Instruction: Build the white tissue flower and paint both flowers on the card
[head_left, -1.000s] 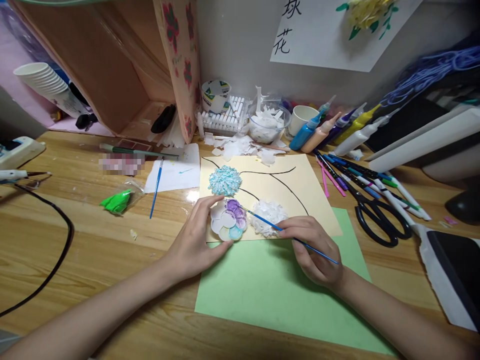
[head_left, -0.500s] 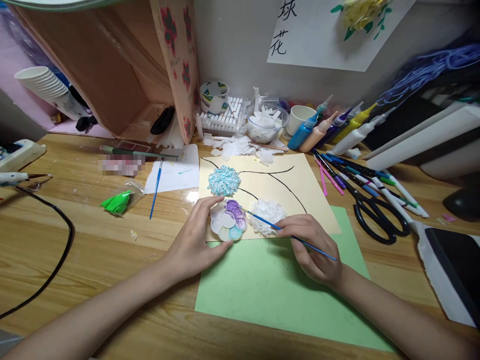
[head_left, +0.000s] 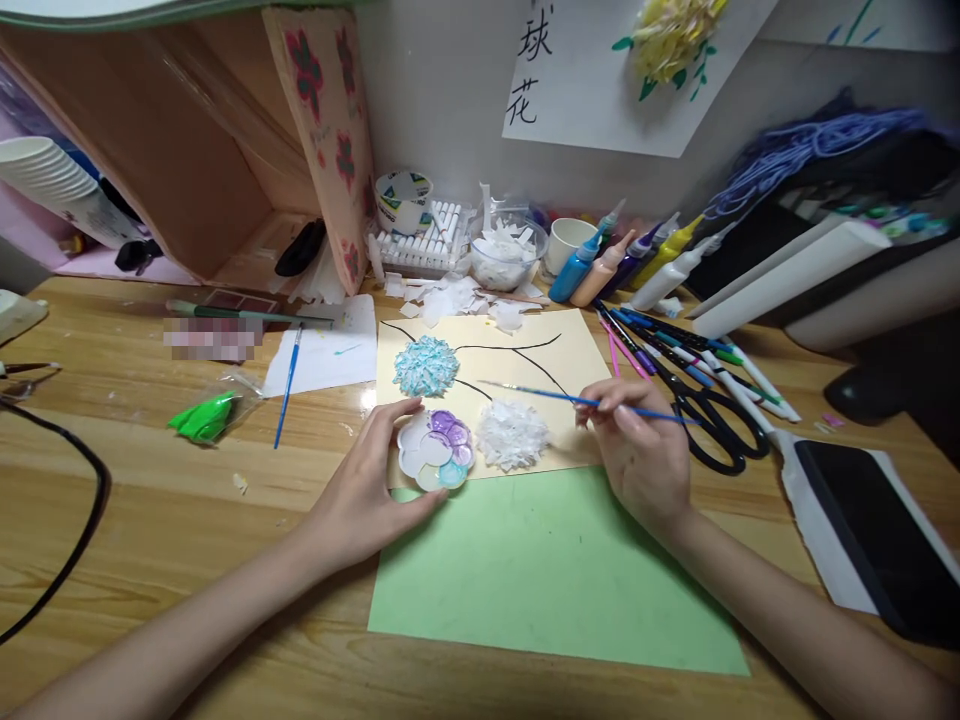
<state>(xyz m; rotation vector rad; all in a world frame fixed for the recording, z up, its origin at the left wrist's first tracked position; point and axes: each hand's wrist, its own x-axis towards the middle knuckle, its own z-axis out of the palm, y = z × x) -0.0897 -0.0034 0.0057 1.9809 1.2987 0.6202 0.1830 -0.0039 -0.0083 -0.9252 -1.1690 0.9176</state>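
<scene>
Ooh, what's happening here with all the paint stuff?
Someone's left hand holds a flower-shaped palette with purple and light blue paint in it. The right hand holds a thin blue paintbrush, its tip away from the palette. On the cream sheet sit two ruffled puffs: a light-blue-and-white puff, and a white puff with no purple showing on it.

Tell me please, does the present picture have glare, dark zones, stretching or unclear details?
Head view for all: a glare spot on the wooden table, left of the cream paper; dim upper right side; paper cups seemingly stretched at the left edge; the brush in the right hand, tip too small to judge.
</scene>
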